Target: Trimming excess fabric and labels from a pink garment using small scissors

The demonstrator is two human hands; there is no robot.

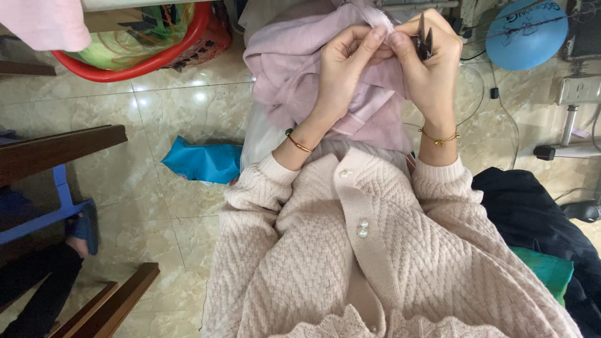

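Both hands are up at the top edge of the pale pink cloth, which is bunched over the person's lap and drapes down toward the knit cardigan. Left hand pinches a fold of the cloth, thumb and index fingers closed on it. Right hand meets it from the other side, fingertips closed narrow on the same fold, touching the left. Right hand also carries a small dark tool, looks like thread snips, tucked upright against the palm, tip pointing away from the body; can't tell if the blades are open. Key relation: the pinched fold sits between the two sets of fingertips, and the snips are just beside it on the right, so the right hand is the nearer one to cut with. Cloth's bulk hangs left and below the pinch. Red basin and blue bag on the tiled floor, well apart.
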